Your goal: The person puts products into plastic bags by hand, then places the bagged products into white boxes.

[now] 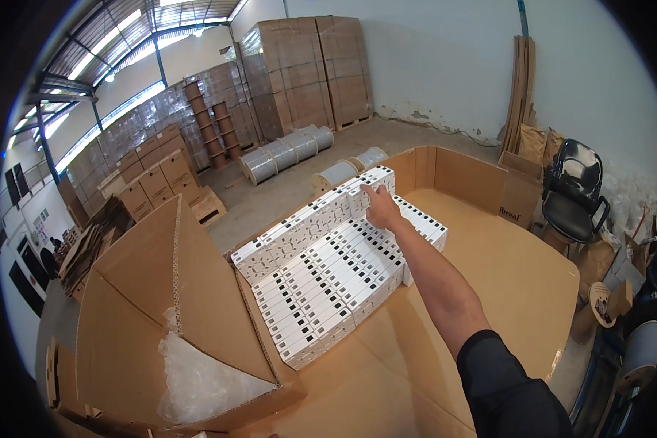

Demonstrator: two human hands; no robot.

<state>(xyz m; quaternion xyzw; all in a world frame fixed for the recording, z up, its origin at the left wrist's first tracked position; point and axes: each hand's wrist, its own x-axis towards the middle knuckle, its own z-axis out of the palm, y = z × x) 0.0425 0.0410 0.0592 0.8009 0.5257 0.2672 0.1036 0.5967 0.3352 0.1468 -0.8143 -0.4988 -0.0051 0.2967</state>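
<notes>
My right hand [383,210] reaches to the far end of a block of flat white plastic boxes [328,274] standing on edge in packed rows. Its fingers are closed on the near side of a small group of white boxes [371,179] at the end of a raised back row. That row's broad faces [292,247] show round cut-out patterns, while small dark and grey squares dot the boxes' narrow edges. The palm hides part of the gripped group. My left hand is out of view.
The boxes stand on a large brown cardboard surface [482,292] with a raised rim. At left is an open carton [139,277] with clear plastic wrap [204,379]. Wrapped pallets [292,73], grey cable reels [288,152] and a black chair [577,193] stand beyond.
</notes>
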